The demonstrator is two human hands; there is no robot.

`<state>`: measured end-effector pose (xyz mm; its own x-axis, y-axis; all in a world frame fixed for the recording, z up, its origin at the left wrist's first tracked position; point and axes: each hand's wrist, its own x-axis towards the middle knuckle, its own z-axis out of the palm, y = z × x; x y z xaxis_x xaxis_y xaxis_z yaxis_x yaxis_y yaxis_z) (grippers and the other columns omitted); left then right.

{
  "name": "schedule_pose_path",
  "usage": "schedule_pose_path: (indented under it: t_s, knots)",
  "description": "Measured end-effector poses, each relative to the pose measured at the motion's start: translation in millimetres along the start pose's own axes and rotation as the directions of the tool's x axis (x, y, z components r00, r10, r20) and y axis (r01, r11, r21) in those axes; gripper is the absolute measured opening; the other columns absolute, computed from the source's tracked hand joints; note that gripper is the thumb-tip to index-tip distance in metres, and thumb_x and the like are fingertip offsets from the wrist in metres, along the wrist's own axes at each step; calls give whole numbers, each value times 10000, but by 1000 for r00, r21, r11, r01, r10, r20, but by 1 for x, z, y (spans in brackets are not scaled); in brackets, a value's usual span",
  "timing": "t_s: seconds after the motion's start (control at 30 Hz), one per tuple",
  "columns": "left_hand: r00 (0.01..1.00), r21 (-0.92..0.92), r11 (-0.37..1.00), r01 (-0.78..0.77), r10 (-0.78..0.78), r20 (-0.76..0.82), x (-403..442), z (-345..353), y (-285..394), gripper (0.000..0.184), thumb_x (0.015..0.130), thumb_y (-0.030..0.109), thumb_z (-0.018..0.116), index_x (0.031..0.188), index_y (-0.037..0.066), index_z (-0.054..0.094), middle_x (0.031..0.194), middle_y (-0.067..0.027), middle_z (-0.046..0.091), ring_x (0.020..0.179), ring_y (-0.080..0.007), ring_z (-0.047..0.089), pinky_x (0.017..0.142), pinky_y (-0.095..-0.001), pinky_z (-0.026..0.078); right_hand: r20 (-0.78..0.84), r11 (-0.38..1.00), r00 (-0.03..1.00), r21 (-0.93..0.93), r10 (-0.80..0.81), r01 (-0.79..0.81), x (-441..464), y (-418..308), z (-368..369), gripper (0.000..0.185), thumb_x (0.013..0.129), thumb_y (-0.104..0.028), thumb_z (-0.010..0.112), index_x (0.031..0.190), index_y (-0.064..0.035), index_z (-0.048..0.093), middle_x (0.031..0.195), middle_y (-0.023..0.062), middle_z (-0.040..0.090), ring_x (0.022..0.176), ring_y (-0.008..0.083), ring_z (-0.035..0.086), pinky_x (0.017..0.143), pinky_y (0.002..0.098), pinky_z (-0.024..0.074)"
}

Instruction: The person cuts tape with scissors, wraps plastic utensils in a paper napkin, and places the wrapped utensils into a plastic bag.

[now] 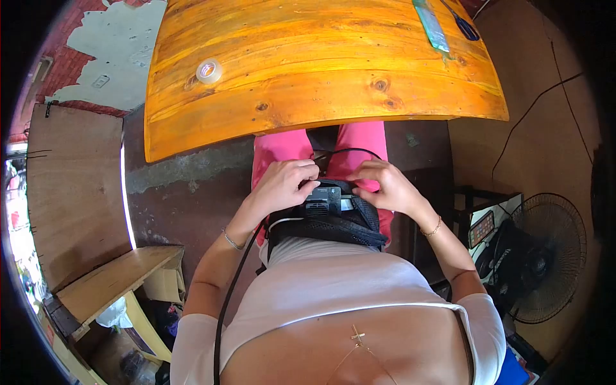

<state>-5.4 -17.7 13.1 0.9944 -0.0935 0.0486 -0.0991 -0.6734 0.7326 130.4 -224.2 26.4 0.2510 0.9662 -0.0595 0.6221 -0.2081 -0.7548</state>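
A black mesh waist pouch (333, 230) sits at my lap against the white shirt, its top pulled apart. Inside it shows a dark box-shaped device (323, 201) with a vented face. My left hand (285, 184) has its fingers curled at the pouch's left upper edge, thumb beside the device. On the other side, my right hand (387, 186) pinches the upper right edge of the pouch. A black cable (234, 289) runs up past my left arm, and another dark cable loops above the pouch.
Ahead stands a glossy wooden table (308, 83) bearing a roll of clear tape (208, 71), a teal packet (431, 27) and dark-handled scissors (467, 29). To the right is a black fan (545, 256) near a phone (481, 229). A wooden shelf (122, 282) stands at left.
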Motion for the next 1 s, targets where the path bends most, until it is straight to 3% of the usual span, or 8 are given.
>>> schedule_pose_path:
  t_s: [0.07,0.2,0.33,0.43,0.53,0.83,0.9,1.0]
  knots:
    - [998,12,1000,-7,8,-59,0,4,1,152,745,100,610,709,19,487,683,-123,492,644,-314,534,555,-399,412,12,999,999,12,38,-38,-1,-3,4,263,667,-60,655,922,-4,619,835,126,612,813,282,584,767,351,464]
    - [997,21,1000,1,1,-80,0,9,-1,133,769,103,586,751,20,482,727,-133,489,695,-323,535,575,-411,419,-127,997,990,43,67,-62,8,-1,23,235,640,-73,659,861,-4,618,806,130,602,756,280,580,699,362,473]
    - [996,11,999,39,-38,-85,4,6,-6,170,764,138,606,759,22,481,724,-125,493,693,-309,538,584,-397,422,-162,991,987,-135,-11,-11,16,1,30,182,665,-109,635,814,-8,606,745,120,577,744,293,583,697,379,467]
    - [995,-146,985,95,-92,25,8,-5,-8,231,721,163,660,748,28,475,708,-103,491,679,-279,539,577,-369,421,-197,991,979,-134,-49,23,22,8,35,165,670,-110,636,796,-6,607,746,111,580,724,285,587,681,371,468]
    - [991,-182,974,134,-127,51,11,-7,-11,277,672,162,704,738,35,467,698,-84,492,663,-252,532,565,-345,415,-211,989,975,-144,-71,41,28,5,31,146,686,-113,631,783,-6,610,738,103,581,721,278,590,663,364,471]
    - [960,-136,950,281,-277,50,18,0,4,245,655,113,700,750,47,484,706,-81,519,686,-252,553,579,-362,427,-102,961,982,-244,-159,130,25,2,20,141,684,-130,633,784,-42,587,756,70,560,726,237,572,665,353,432]
    - [964,-117,957,266,-264,29,19,7,5,237,663,107,692,768,48,487,727,-80,519,705,-251,555,602,-359,440,-21,952,984,-258,-177,166,24,4,14,133,684,-125,630,779,-45,585,748,74,558,717,239,571,663,349,430]
    - [986,-104,982,158,-152,65,20,8,3,236,706,133,670,833,51,488,798,-93,516,783,-269,551,671,-371,447,104,992,993,-115,-48,60,29,-9,-11,194,670,-121,655,838,-28,629,802,104,610,758,272,592,702,365,467]
